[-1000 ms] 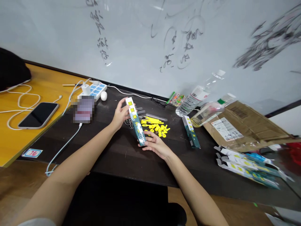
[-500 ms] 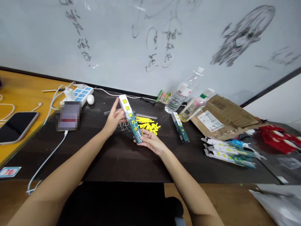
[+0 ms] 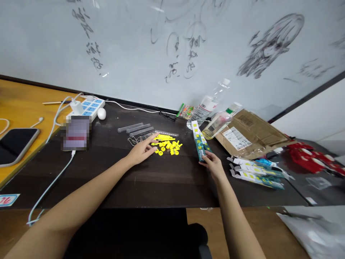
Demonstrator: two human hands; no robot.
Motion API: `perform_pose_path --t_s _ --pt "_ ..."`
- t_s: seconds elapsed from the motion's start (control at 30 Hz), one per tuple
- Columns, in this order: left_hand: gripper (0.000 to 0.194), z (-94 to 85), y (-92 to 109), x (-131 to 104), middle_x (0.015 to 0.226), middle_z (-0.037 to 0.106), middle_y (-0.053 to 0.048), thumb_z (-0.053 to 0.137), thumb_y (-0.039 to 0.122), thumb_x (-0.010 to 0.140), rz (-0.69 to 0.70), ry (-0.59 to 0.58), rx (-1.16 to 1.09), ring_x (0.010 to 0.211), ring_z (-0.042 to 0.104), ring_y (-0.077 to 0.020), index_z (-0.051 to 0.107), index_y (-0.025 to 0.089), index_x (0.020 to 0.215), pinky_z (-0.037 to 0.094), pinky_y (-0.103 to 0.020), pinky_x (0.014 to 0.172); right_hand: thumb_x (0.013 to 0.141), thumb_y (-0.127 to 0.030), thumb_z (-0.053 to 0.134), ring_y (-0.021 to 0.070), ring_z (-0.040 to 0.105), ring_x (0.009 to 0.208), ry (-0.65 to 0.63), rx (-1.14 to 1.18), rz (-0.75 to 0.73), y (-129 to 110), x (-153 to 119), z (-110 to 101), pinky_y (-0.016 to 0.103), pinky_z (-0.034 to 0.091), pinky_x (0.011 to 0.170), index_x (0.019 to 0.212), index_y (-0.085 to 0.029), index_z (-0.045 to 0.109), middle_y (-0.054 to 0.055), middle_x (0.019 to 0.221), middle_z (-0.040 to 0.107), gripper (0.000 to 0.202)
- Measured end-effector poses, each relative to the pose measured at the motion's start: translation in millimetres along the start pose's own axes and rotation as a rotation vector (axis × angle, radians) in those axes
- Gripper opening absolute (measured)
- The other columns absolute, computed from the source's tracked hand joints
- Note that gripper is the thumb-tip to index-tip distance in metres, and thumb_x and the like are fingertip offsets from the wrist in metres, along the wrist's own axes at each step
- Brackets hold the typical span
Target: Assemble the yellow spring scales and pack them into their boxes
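My right hand (image 3: 213,163) grips the lower end of a slim white and teal box (image 3: 198,144) with yellow lettering. It overlaps a second box (image 3: 206,146) of the same kind behind it. My left hand (image 3: 142,150) has its fingers spread at the left edge of a pile of small yellow plastic parts (image 3: 169,145) and holds nothing. Clear plastic tubes (image 3: 138,129) lie just beyond that hand. Bent metal wire hooks (image 3: 133,140) are partly hidden behind it.
Several open boxes (image 3: 257,172) lie at the right, near a brown cardboard parcel (image 3: 242,135). A water bottle (image 3: 206,106) and a second bottle (image 3: 219,124) stand by the whiteboard (image 3: 129,54). A power strip (image 3: 93,108), cables and phone (image 3: 18,145) are at the left.
My right hand has carried the box rightward to the other box. My left hand has let go of it and come down beside the yellow parts, uncovering the tubes.
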State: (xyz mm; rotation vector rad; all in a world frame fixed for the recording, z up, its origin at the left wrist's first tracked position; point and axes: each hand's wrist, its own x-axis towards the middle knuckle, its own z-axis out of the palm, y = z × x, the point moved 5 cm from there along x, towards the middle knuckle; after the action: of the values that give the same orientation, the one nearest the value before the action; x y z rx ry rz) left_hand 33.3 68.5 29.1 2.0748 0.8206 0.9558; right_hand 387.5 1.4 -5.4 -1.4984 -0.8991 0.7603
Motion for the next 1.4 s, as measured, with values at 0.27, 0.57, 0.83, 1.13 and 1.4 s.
perform_pose_path --t_s 0.27,0.57,0.83,1.13,1.4 --pt "0.059 1.1 1 -2 0.123 0.060 -0.006 0.045 0.039 0.090 -0.015 -0.011 0.035 0.081 0.066 -0.0126 0.027 0.031 0.145 0.052 -0.025 0.072 0.085 -0.026 0.044 0.0222 0.057 0.082 0.105 -0.979 -0.278 -26 -10 27 0.035 0.049 0.068 0.100 -0.016 0.054 0.011 0.093 0.058 0.021" --pt "0.057 6.8 5 -4 0.122 0.060 -0.004 0.045 0.039 0.089 0.007 -0.093 0.114 0.085 0.066 -0.0138 0.029 0.032 0.144 0.052 -0.027 0.074 0.094 -0.039 0.039 0.0268 0.050 0.088 0.238 -1.605 -0.571 -37 -21 42 0.032 0.035 0.065 0.116 -0.014 0.057 0.015 0.098 0.056 0.038" --pt "0.056 4.7 4 -4 0.120 0.061 -0.003 0.044 0.040 0.091 -0.016 -0.095 0.149 0.084 0.066 -0.0129 0.028 0.033 0.144 0.050 -0.027 0.072 0.090 -0.033 0.046 0.0239 0.048 0.088 0.236 -1.639 -0.569 -35 -5 47 0.028 0.031 0.058 0.097 -0.017 0.060 0.012 0.099 0.051 0.022" --pt "0.041 2.6 -5 -1 0.108 0.065 -0.003 0.042 0.036 0.091 0.008 0.016 0.209 0.082 0.065 -0.0147 0.049 0.026 0.130 0.051 -0.029 0.076 0.089 -0.034 0.043 0.0251 0.053 0.084 0.218 -1.604 -0.480 -40 8 48 0.029 0.035 0.055 0.103 -0.013 0.053 0.015 0.101 0.053 0.028" --pt "0.026 -34.4 -23 1 0.103 0.068 -0.002 0.044 0.029 0.089 -0.122 0.343 0.350 0.080 0.063 -0.0154 0.064 0.023 0.104 0.048 -0.027 0.072 0.092 -0.033 0.042 0.0247 0.053 0.089 -0.056 -1.137 -0.871 -89 -36 157 0.033 0.040 0.075 0.100 -0.017 0.057 0.012 0.095 0.057 0.024"
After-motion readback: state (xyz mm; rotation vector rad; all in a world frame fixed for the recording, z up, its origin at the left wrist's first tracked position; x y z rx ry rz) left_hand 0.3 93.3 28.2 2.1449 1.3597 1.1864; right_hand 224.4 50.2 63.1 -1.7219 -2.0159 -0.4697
